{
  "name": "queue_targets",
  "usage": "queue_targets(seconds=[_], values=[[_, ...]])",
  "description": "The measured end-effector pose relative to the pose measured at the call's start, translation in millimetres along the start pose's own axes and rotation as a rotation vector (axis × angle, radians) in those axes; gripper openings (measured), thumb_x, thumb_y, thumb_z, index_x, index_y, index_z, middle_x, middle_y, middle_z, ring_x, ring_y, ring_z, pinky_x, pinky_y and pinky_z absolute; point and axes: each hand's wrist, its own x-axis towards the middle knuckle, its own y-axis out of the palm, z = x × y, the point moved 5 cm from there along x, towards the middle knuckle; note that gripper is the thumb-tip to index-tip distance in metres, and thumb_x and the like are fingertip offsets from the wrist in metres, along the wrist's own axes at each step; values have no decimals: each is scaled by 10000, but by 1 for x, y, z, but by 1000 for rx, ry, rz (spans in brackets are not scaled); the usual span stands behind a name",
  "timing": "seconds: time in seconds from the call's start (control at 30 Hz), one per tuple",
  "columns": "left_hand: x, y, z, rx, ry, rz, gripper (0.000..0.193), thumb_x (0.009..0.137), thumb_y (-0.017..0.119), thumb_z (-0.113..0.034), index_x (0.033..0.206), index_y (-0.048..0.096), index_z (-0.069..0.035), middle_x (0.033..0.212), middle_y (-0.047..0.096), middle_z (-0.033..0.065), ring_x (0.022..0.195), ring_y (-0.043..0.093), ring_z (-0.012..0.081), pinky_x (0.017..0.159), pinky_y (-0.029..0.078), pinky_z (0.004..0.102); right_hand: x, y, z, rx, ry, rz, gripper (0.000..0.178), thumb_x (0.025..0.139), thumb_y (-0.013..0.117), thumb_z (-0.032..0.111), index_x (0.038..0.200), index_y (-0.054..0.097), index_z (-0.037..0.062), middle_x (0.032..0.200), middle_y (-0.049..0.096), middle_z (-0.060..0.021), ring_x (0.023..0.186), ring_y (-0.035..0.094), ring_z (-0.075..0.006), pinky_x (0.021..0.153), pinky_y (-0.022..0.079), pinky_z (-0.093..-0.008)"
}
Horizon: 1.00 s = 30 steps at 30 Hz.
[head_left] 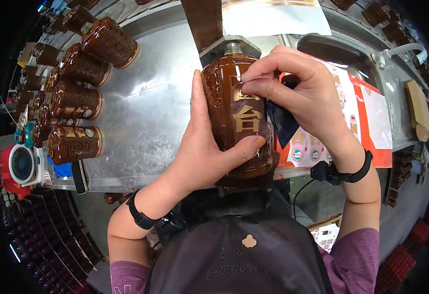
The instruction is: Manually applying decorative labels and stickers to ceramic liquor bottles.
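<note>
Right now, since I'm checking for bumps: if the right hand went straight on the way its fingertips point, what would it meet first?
Most likely the glossy brown glass bottle with gold characters; the fingertips of the right hand sit at its front, though actual contact is unclear.

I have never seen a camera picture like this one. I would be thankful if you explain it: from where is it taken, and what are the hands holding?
There is no machine here, only a person's two bare hands. The single picture comes from a wide fisheye camera worn on the head, looking down, so straight edges bend near the rim. The left hand holds a brown bottle, its thumb across the front. The right hand has thumb and fingertip at the gold lettering; a dark blue piece shows beneath it, but I cannot tell what that is. On the metal table, similar bottles stand at the left, and label sheets lie at the right.
</note>
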Motion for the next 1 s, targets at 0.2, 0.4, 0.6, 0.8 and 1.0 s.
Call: queue_targets(seconds=[0.2, 0.4, 0.6, 0.8, 1.0], values=[[2, 0, -5, 27, -8, 17, 1167, 859, 769, -197, 1517, -164, 42, 1457, 399, 219, 1299, 491, 273, 1079, 411, 386, 2, -1, 0, -4, -14, 20, 106, 807, 766, 53, 906, 733, 33, 825, 668, -23, 754, 605, -103, 690, 469, -254], [9, -1, 3, -144, -22, 11, 1031, 925, 688, -140, 1527, -128, 43, 1458, 410, 188, 1298, 484, 246, 1090, 395, 380, 3, 0, -1, -31, -7, 36, 90, 806, 764, 75, 885, 736, 42, 796, 653, -13, 738, 601, -97, 661, 453, -247], [10, -1, 2, -129, -60, 36, 1028, 921, 687, -126, 1527, -125, 45, 1443, 424, 187, 1287, 492, 240, 1087, 396, 376, 4, -1, -1, -61, -7, 42, 90, 801, 763, 85, 881, 737, 51, 781, 647, -9, 711, 589, -99, 639, 441, -245], [11, -2, -1, -104, -41, 14, 993, 938, 659, -111, 1532, -123, 37, 1445, 427, 179, 1290, 488, 225, 1081, 402, 364, 3, 0, -2, -67, -44, 32, 131, 791, 771, 71, 916, 736, 50, 774, 630, -5, 706, 574, -96, 637, 436, -239], [12, -9, -3, -322, -127, -33, 869, 980, 601, -103, 1556, -35, 31, 1474, 413, 166, 1315, 460, 209, 1091, 390, 356, -4, -9, 0, -96, 49, -63, 278, 814, 772, 59, 1082, 698, 56, 795, 549, 37, 723, 526, -50, 658, 434, -204]])
